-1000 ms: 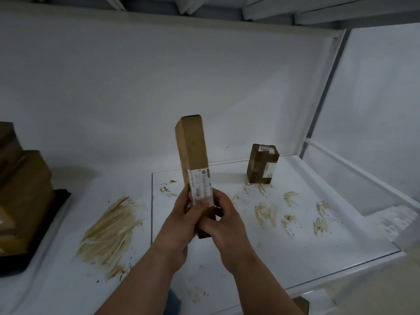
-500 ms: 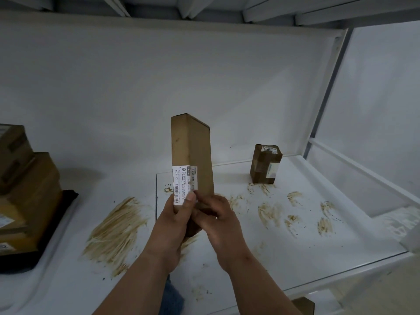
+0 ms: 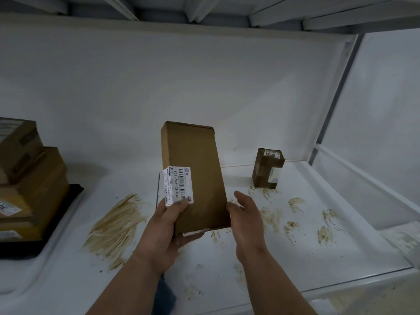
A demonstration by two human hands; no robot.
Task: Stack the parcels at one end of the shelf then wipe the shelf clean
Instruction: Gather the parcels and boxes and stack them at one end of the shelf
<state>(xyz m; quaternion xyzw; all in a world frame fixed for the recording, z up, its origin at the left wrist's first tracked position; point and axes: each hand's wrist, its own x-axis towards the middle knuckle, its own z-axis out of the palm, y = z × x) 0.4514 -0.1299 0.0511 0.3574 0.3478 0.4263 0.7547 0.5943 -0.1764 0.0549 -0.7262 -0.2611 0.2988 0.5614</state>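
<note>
Shelf (image 3: 295, 264): white, smeared with brown streaks; holds a small parcel (image 3: 268, 168) upright near the back right.
Stack (image 3: 25, 185): parcels piled at the left end, cut off by the frame edge.
Held box (image 3: 193, 178): tall brown carton above the shelf middle, white barcode label at lower left.
Left hand (image 3: 169, 226): grips the box's lower left, thumb on the label.
Right hand (image 3: 246, 214): fingers spread loosely just beside the box's right edge; contact unclear.

Tall parcel (image 3: 193, 176) being held above mid-shelf (image 3: 341, 258), left hand (image 3: 166, 230) sitting at its lower left, right hand (image 3: 246, 220) just beside its lower right edge. Parcel stack (image 3: 25, 189) lying far left. Small parcel (image 3: 268, 168) standing behind, right.
</note>
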